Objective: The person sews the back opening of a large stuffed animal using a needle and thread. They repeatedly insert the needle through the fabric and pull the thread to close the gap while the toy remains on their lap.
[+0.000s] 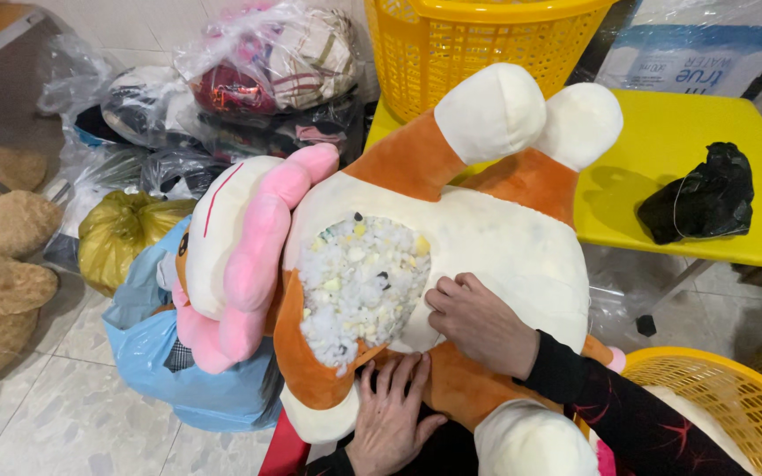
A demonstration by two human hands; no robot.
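Plush: lying belly-up across the lap, seam gaping, stuffing showing.
Right hand: fingers curling, pressing the opening's 3 o'clock edge.
Left hand: fingers spreading flat, bracing at 6 o'clock.
Worktop: carrying a black bag at 2 o'clock.

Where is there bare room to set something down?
The yellow table is bare between the plush toy and the black bag. Floor tiles lie free beside the blue bag. Behind, bagged bundles crowd together.

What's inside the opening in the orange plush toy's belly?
The plush toy shows white chopped-foam stuffing with yellowish bits. The right hand rests at the opening's edge; deeper filling is hidden.
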